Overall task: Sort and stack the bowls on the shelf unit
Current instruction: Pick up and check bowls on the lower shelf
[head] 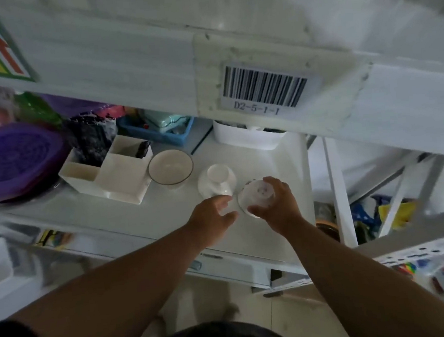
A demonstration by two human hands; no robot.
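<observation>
On the white shelf (263, 162) stand three bowls. A larger white bowl with a dark rim (170, 167) sits upright beside the white organiser. To its right a small white bowl (216, 180) lies upside down, base up. My right hand (274, 206) grips another small white bowl (256, 196), also base up and tilted, just right of the upside-down one. My left hand (214, 218) hovers in front of the upside-down bowl, fingers apart, holding nothing, fingertips close to its near edge.
A white compartment organiser (115, 174) stands left of the bowls, purple plastic dishes (15, 160) further left. A blue tray (159, 133) and a white tub (248, 139) sit at the back. The upper shelf beam with a barcode label (262, 88) overhangs closely.
</observation>
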